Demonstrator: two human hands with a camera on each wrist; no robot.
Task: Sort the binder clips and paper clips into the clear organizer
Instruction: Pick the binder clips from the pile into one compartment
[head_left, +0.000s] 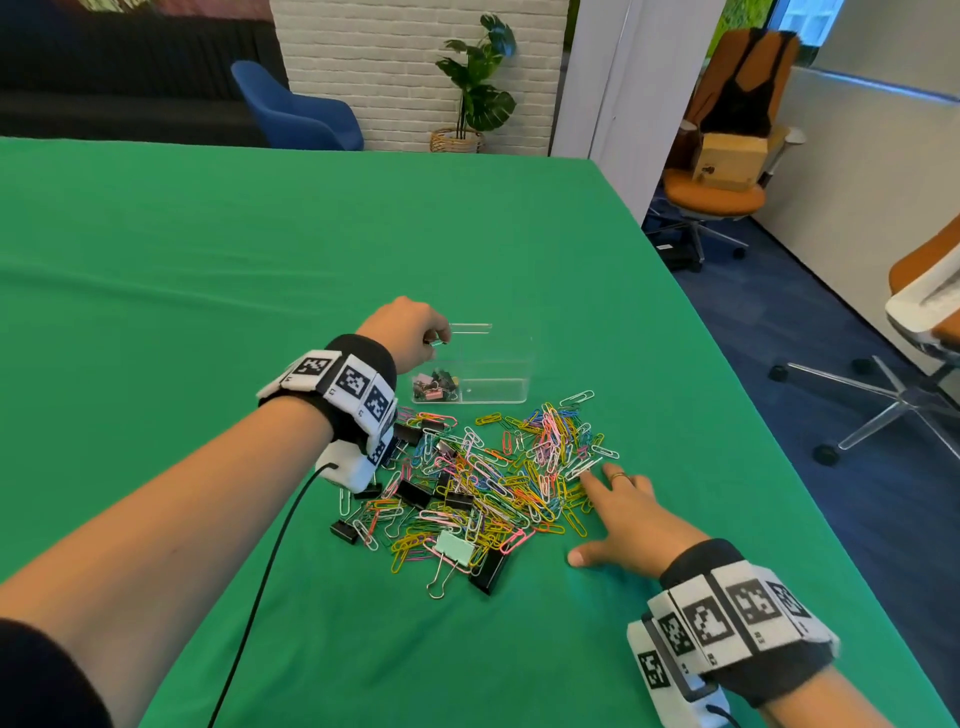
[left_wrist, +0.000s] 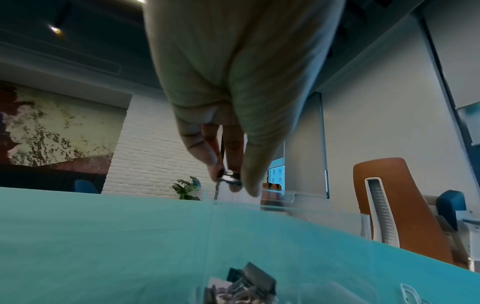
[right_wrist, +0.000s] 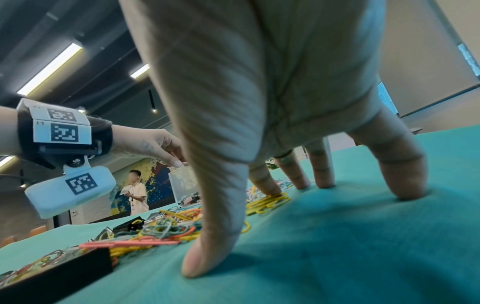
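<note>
Your left hand (head_left: 410, 332) pinches a small binder clip (left_wrist: 230, 178) over the clear organizer (head_left: 493, 387). A few are inside. Your right hand (head_left: 623, 514) rests flat beside the big pile (head_left: 483, 483) left.

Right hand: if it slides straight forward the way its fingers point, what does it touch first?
Probably the paper clips: the right hand lies flat on the green cloth, fingertips already at the pile's edge.
</note>
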